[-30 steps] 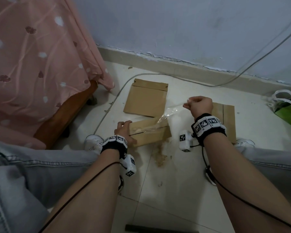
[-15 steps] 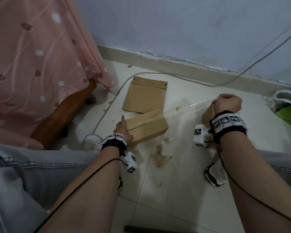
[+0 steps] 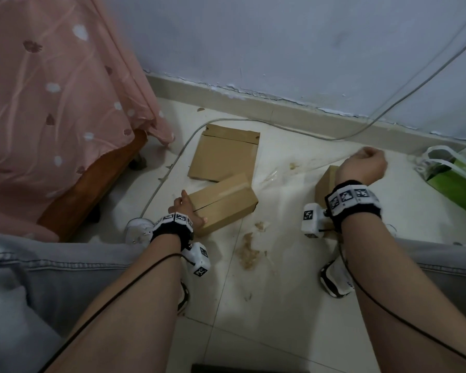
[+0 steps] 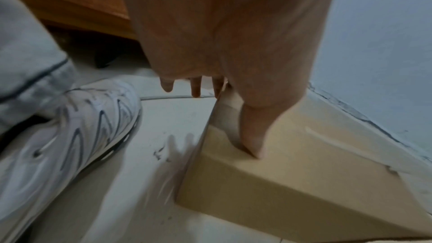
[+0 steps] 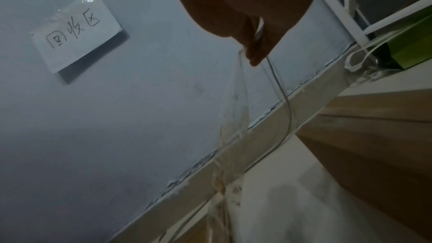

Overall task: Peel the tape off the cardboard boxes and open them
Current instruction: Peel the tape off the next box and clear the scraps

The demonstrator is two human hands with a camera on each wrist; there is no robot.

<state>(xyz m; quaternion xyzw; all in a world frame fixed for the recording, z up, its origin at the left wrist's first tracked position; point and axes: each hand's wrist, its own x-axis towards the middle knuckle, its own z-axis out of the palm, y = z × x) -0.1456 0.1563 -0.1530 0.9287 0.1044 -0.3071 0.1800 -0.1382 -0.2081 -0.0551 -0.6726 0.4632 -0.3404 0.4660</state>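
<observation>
- My left hand (image 3: 186, 211) lies flat, fingers straight, pressing down the near-left end of the small cardboard box (image 3: 223, 201) on the floor.
- Flattened cardboard (image 3: 225, 154) lies just beyond that box.
- Clear tape strip (image 3: 285, 172) stretches from the box's far end up to my right hand (image 3: 365, 165).
- Right hand is clenched, pinching the tape, raised over a second box (image 3: 324, 181).
- Green bag (image 3: 457, 181) sits right of it.

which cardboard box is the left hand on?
The closed cardboard box nearest the left shoe, where the left hand presses its end. The flattened cardboard box lies beyond it; the third box sits behind the right wrist.
</observation>
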